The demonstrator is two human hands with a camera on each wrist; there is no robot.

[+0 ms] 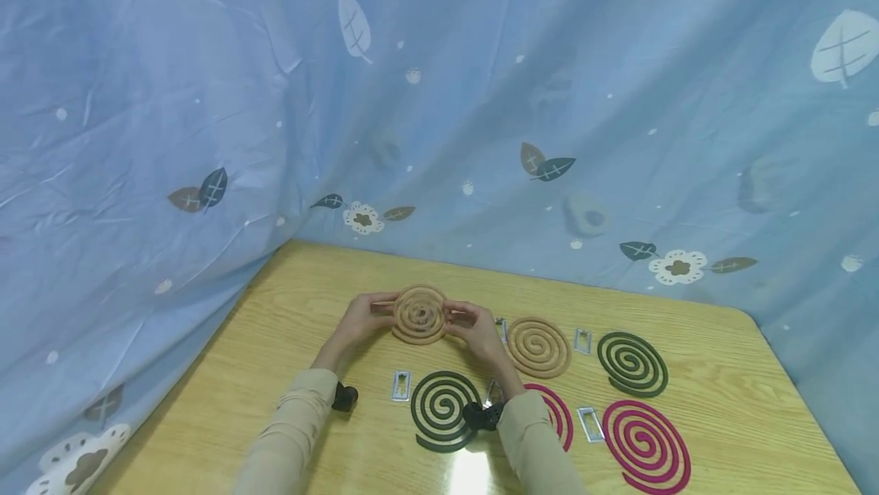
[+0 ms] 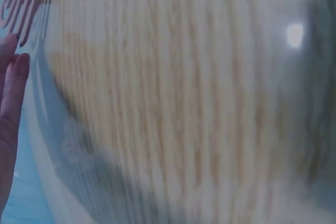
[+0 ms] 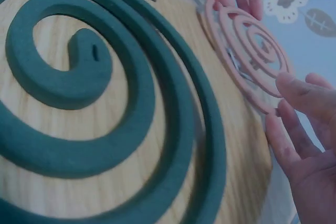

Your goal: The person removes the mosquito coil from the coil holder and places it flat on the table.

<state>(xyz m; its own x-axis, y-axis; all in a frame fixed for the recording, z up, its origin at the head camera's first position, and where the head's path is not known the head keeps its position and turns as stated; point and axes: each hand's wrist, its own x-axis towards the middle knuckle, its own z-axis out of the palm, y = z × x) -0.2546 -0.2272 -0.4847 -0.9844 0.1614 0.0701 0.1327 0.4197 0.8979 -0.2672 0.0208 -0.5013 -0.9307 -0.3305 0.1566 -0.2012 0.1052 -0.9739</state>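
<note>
Both hands hold a tan mosquito coil [image 1: 405, 317] by its opposite edges, near the back left of the table. My left hand [image 1: 360, 319] pinches the left edge and my right hand [image 1: 478, 327] the right edge. In the right wrist view the coil [image 3: 241, 35] is tilted, with thumb and fingers of the right hand [image 3: 310, 129] at its near rim. Something metallic shows through its rings. The left wrist view catches only the left fingers [image 2: 13, 87] and part of the coil [image 2: 21, 3]. Below the right wrist lies a dark green coil [image 1: 445, 406].
Right of the hands lie another tan coil [image 1: 538, 348], a second green coil [image 1: 632, 361] and a pink coil [image 1: 642, 441]. The right forearm partly covers another pink coil [image 1: 565, 419]. Small metal stands [image 1: 401, 386] lie among them. A blue patterned curtain [image 1: 439, 136] hangs behind the table.
</note>
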